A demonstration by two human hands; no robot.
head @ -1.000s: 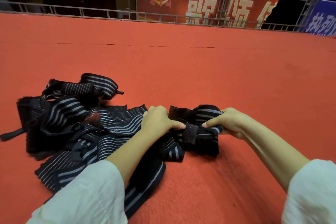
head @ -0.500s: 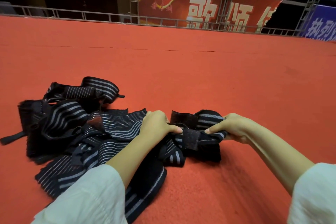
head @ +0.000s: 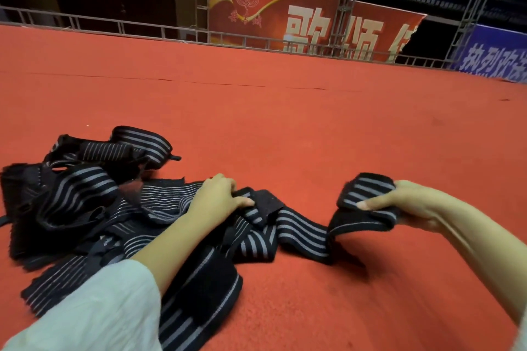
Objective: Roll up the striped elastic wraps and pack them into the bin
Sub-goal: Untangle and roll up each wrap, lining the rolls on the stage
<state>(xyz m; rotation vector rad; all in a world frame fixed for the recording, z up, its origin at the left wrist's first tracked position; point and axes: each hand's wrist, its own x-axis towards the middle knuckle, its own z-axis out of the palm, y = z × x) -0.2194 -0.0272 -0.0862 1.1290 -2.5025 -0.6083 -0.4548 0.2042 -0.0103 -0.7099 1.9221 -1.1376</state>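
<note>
A red carpeted floor (head: 313, 122) fills most of the view. On it lies a loose pile of black elastic wraps with grey stripes (head: 85, 202), which serves as the landmark here. Far beyond the pile, a grey metal railing (head: 114, 27) lines the carpet's far edge. Behind the railing, a red banner with pale lettering (head: 285, 17) hangs on a truss, and a blue banner with white lettering (head: 496, 57) hangs further right.

One long black wrap with broad grey stripes (head: 302, 232) runs out of the pile's right side. It lies in slack waves on the carpet and rises at its far end.

A loose white sleeve (head: 94, 310) crosses over the near edge of the pile. The left hand (head: 216, 199) sits at the pile's right edge. Its fingers are curled down onto the wrap, and its thumb is laid along a plain dark patch there, holding that part in place.

The right hand (head: 410, 204) is well to the right of the pile, raised off the carpet. It pinches the folded far end of the same wrap, thumb on top and fingers underneath. That hand is slightly blurred.
</note>
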